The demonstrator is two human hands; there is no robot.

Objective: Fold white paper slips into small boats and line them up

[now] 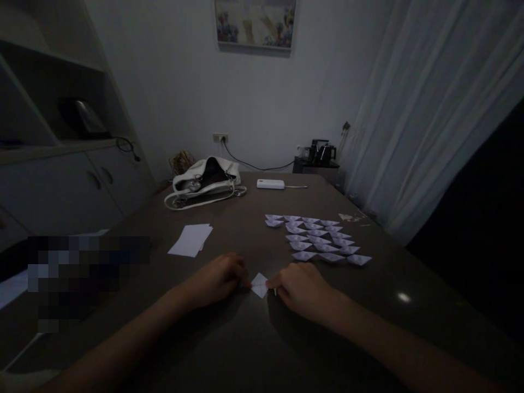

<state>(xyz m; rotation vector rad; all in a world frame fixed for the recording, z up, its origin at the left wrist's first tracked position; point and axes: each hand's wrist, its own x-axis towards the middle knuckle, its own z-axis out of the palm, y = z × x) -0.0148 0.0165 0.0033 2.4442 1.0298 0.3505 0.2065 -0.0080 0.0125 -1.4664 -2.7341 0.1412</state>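
Centrally, folded paper (pixel 259 285) is pinched at 2 opposite corners over the bench (pixel 245 218) by left hand (pixel 225 275) and right hand (pixel 305 286), each grip closed; room is left before paper boats (pixel 318 239), the bench's right edge well apart.

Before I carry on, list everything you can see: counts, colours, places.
Table: one, dark brown, foreground
Folded paper: one, white, between the hands
Paper boats: roughly twenty, white, in rows right of centre
Loose sheets: small pile, count unclear, white, left of the boats
Scraps: several, pale, near the table's right edge
Bag: one, white, table's far left
Device with cable: one, white, right of the bag
Picture: one, multicoloured, back wall
Socket: one, pale, back wall, black cord plugged in
Curtain: pale, right
Cabinet: pale, left
Kettle: one, dark, cabinet shelf
Pixelated patch: left, contents unreadable
Left hand: one, bare, at the paper's left corner
Right hand: one, bare, at its right corner
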